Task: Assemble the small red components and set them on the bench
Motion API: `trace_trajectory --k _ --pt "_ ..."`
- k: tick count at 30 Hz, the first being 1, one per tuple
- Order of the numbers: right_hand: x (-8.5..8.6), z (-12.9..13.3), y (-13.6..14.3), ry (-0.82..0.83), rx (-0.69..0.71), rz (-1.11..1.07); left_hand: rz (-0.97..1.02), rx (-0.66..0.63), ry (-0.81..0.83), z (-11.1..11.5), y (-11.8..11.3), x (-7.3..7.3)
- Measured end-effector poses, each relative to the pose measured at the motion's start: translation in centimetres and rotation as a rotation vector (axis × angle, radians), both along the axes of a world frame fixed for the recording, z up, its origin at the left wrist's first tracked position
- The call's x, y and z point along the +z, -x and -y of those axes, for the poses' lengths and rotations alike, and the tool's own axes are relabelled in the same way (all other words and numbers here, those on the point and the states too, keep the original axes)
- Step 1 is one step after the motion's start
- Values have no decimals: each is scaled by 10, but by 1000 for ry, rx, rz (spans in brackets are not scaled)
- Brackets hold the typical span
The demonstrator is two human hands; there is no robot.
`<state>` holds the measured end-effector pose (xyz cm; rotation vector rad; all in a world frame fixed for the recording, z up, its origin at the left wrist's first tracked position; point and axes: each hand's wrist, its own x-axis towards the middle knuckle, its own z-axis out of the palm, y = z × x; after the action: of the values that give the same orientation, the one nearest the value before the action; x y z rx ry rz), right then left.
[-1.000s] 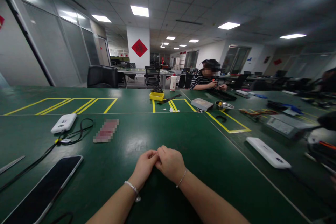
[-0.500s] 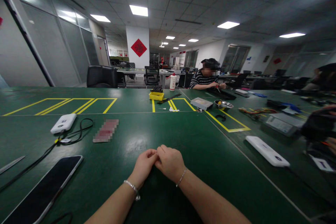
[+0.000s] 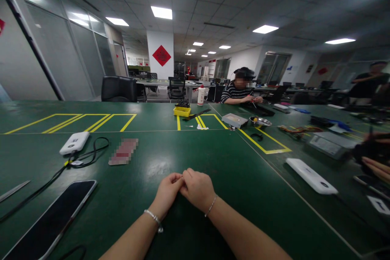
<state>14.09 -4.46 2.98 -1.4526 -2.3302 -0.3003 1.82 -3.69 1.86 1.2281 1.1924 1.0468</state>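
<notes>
My left hand (image 3: 166, 192) and my right hand (image 3: 198, 187) meet over the green table (image 3: 158, 152), fingers curled in and fingertips touching. Both are closed; whatever sits between the fingertips, if anything, is hidden or too small to name. A bracelet circles each wrist. To the left lies a dark-screened smartphone (image 3: 53, 221). Beyond it are a white power bank (image 3: 74, 143) with a black cable (image 3: 94, 150) and a flat reddish, blurred-out item (image 3: 124, 151). On my right rests another white power bank (image 3: 311, 176).
Farther off stand a yellow tray (image 3: 182, 111), a white bottle (image 3: 200, 95), a grey metal box (image 3: 234, 120) and a metal bowl (image 3: 260, 121). A co-worker (image 3: 239, 89) sits across the table. Another person's hands (image 3: 376, 166) hold something dark at the right edge.
My hands keep the same place and pose. At the far right, the neighbour's hands and dark item have shifted, and a standing person shows in the background.
</notes>
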Motion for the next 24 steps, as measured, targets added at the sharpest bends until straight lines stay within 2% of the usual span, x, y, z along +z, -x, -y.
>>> trace_trajectory --k 15,24 --pt "3 1 1 6 1 7 43 4 28 0 -2 -3" --pt "2 2 3 15 -59 -19 -33 37 2 2 -1 1"
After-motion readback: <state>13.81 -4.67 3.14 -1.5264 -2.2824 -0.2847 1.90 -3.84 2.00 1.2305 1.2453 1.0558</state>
